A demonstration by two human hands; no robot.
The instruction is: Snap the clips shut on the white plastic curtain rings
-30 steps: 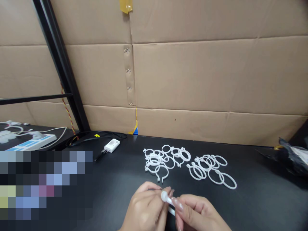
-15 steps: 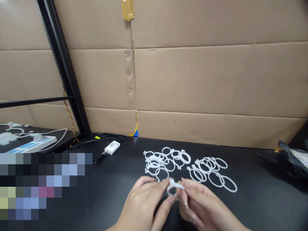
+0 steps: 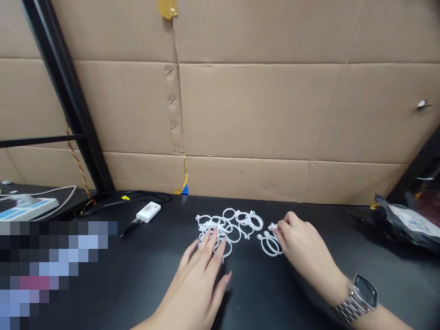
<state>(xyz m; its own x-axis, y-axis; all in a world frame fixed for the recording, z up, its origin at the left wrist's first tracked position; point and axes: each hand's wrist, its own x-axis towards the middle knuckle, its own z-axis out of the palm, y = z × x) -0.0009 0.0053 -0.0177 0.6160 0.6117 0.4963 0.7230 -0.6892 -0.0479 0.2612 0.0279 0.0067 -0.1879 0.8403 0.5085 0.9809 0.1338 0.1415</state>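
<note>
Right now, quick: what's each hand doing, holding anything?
Left hand: open, flat, fingertips on the left ring pile, gripping nothing.
Right hand: fingers curled on the right ring pile; a grip cannot be told.

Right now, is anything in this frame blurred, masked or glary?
Head view: a pixelated mask hides the lower left; the white plastic rings stay sharp; the black tabletop shows only soft sheen; the left hand and right hand look crisp.

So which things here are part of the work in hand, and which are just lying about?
In hand:
left hand on the left ring pile
right hand over the right ring pile

Lying about:
white adapter
power strip
black bag
</note>
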